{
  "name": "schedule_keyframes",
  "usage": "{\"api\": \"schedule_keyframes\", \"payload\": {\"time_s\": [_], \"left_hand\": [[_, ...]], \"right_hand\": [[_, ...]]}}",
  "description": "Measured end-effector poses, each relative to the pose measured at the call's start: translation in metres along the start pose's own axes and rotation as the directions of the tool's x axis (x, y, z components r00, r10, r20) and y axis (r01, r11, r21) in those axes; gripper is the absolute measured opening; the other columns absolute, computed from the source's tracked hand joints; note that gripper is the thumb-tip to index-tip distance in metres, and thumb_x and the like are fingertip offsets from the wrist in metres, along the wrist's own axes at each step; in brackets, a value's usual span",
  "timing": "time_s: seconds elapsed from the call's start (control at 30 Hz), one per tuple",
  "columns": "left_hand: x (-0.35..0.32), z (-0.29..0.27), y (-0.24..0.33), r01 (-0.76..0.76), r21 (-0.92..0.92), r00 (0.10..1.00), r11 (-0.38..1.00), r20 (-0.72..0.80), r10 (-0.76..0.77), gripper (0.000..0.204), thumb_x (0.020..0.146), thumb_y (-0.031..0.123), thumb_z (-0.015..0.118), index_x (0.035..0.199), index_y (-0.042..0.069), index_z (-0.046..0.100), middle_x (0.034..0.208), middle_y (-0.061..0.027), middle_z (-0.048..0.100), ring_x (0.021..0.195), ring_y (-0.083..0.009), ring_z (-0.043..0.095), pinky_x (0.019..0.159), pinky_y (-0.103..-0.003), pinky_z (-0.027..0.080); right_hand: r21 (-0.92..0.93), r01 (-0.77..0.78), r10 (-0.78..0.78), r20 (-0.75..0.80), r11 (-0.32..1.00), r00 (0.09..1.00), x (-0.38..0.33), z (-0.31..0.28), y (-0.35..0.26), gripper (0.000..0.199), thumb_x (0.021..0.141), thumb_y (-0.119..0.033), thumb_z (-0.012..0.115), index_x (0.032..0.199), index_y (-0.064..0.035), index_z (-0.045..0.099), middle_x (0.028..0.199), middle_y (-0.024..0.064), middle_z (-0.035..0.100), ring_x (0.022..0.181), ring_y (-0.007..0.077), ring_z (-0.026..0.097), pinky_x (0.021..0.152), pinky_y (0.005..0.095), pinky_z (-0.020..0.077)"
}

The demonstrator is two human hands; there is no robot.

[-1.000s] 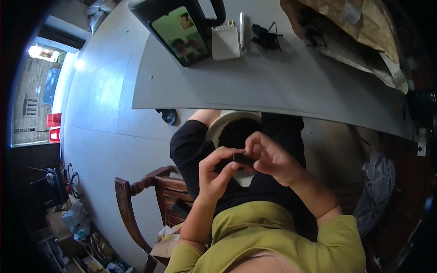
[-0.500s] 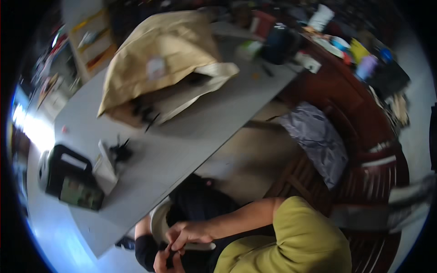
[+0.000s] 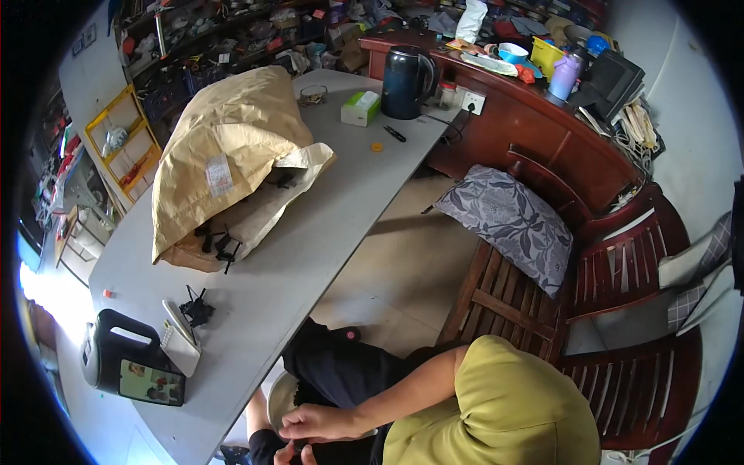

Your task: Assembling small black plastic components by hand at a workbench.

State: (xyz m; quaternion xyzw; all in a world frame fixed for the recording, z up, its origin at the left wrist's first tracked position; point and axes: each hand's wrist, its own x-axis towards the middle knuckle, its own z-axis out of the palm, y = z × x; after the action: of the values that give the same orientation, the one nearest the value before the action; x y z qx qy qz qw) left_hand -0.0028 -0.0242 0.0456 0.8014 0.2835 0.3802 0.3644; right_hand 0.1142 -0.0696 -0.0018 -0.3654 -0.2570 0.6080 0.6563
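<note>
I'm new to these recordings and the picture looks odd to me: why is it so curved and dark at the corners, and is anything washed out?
Head view: the fisheye lens bends the grey table edge and leaves black corners; daylight blows out the lower left, near the small screen; the hands sit at the bottom rim, small but fairly sharp.

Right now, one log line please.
hands: together over lap, small dark item, unclear | table: brown paper sack, kettle

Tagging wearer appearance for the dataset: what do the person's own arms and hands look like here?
Bare hands, no gloves, rings or watch visible. The right hand leads to a bare forearm and a short olive-green sleeve. Only part of the left hand shows at the lower edge.
</note>
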Motion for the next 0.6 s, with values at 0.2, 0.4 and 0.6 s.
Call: {"api": "schedule_keyframes", "payload": {"time_s": [0.2,0.4,0.6], "left_hand": [[0.008,-0.032,-0.010,-0.166,-0.120,0.868,0.979,0.452,0.203,0.022,0.070,0.013,0.078,0.080,0.000,0.063,0.073,-0.0137,0.063,0.061,-0.0233,0.058,0.057,-0.030,0.047],[0.006,-0.020,-0.028,-0.348,-0.399,0.753,0.848,0.420,0.507,0.027,0.068,0.015,0.079,0.084,0.000,0.064,0.072,-0.0118,0.064,0.059,-0.0236,0.060,0.054,-0.029,0.047],[0.000,-0.019,-0.042,-0.395,-0.487,0.779,0.779,0.271,0.565,0.027,0.067,0.015,0.078,0.080,-0.001,0.060,0.076,-0.0106,0.064,0.058,-0.0210,0.059,0.055,-0.028,0.046]], "right_hand": [[-0.116,-0.172,0.207,0.488,0.978,0.848,-0.027,-0.017,-0.023,0.029,0.093,-0.035,0.051,0.092,-0.0054,0.050,0.061,-0.0003,0.043,0.049,0.0076,0.040,0.041,0.0218,0.0296],[-0.157,-0.160,0.224,0.626,0.975,0.747,-0.043,-0.015,-0.010,0.033,0.093,-0.039,0.049,0.091,-0.0058,0.049,0.057,-0.0029,0.036,0.046,0.0061,0.032,0.040,0.0194,0.0245],[-0.261,0.051,0.054,0.383,0.964,0.922,-0.059,0.006,-0.029,0.044,0.097,-0.041,0.034,0.080,-0.0044,0.049,0.051,-0.0002,0.044,0.038,0.0061,0.041,0.035,0.0222,0.0294]]}}
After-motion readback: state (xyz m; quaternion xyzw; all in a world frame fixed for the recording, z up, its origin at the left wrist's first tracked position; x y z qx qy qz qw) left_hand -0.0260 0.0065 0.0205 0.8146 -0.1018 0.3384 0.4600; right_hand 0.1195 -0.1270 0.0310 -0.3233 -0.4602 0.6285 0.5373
